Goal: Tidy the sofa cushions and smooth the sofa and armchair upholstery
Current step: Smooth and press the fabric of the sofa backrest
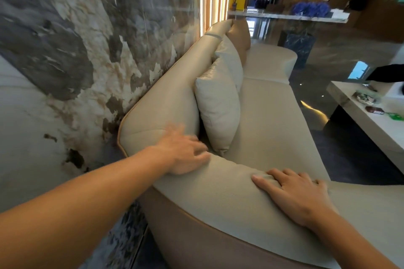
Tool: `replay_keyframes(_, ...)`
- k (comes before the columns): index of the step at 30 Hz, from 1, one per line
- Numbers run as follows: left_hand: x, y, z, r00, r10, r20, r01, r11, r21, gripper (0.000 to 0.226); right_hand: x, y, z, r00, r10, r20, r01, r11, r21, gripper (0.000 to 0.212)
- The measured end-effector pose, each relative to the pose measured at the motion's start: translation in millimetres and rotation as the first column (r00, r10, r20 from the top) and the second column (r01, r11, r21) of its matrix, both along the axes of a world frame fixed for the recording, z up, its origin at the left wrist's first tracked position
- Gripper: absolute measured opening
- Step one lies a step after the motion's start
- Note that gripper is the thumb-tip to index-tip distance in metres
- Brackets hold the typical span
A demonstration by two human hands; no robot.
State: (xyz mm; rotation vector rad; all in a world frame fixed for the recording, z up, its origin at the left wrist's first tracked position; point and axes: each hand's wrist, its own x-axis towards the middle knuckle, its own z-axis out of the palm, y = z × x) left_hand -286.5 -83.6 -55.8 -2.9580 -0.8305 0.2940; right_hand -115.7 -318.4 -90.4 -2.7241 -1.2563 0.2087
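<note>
A long beige sofa (269, 116) runs away from me along the marbled wall. Its near armrest (218, 194) curves across the lower frame. My left hand (183, 150) lies blurred at the corner where the armrest meets the backrest (166, 98), fingers spread, holding nothing. Flat on top of the armrest rests my right hand (295, 192), fingers apart. A pale cushion (218, 107) leans upright against the backrest just beyond my left hand. Behind it stand a second pale cushion (231, 61) and a tan one (240, 35).
A white low table (349, 102) with small items stands right of the sofa on a dark glossy floor (341, 144). The marbled wall (76, 50) is close on the left. A counter (284, 16) with blue flowers lies at the back.
</note>
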Motion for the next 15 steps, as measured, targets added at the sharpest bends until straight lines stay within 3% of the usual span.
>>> replay_keyframes(1,5,-3,-6,0.998,-0.048,0.026,0.051,0.994,-0.095,0.061,1,0,-1,1.0,0.004,0.003,-0.004,1.0,0.01,0.096)
replay_keyframes(3,7,-2,-16,0.995,-0.036,0.091,0.049,0.989,-0.141,0.06,2,0,-1,1.0,0.004,-0.002,-0.004,0.999,0.032,0.098)
replay_keyframes(15,4,-24,-26,0.981,0.037,0.189,-0.024,0.997,-0.068,0.057,-2,-11,7,0.999,0.008,-0.042,-0.006,0.999,0.048,0.102)
